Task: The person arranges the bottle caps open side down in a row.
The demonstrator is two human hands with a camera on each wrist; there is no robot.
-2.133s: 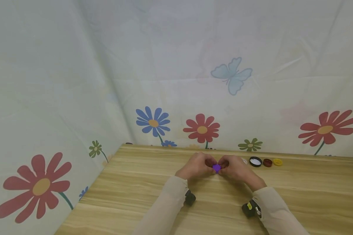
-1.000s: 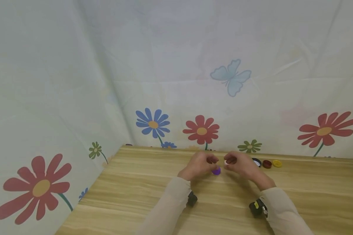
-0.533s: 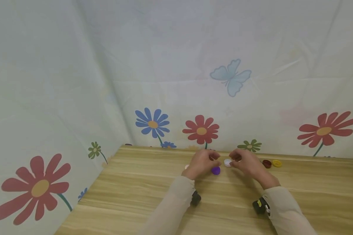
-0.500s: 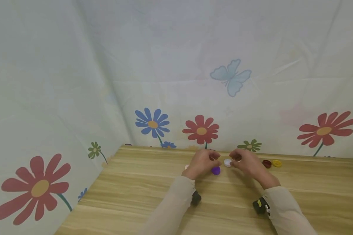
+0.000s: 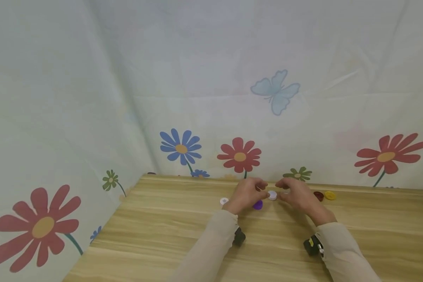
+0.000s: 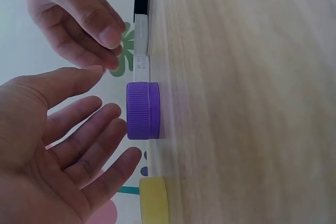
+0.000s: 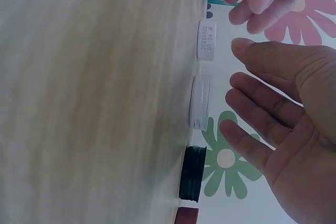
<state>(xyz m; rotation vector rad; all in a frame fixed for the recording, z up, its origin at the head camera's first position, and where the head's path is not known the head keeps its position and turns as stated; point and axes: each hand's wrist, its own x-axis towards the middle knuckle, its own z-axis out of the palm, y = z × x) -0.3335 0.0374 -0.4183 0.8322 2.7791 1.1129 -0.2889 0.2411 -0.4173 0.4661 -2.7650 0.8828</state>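
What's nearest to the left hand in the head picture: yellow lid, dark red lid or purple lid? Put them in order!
Nearest the left hand first:
1. Purple lid, by its thumb.
2. Dark red lid, just past the right hand.
3. Yellow lid, at the far right.

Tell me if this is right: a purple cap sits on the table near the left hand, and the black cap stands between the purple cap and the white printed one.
Wrong about the black cap: the right wrist view shows it between the ribbed whitish cap and the dark red cap. The purple cap does sit on the table near the left hand.
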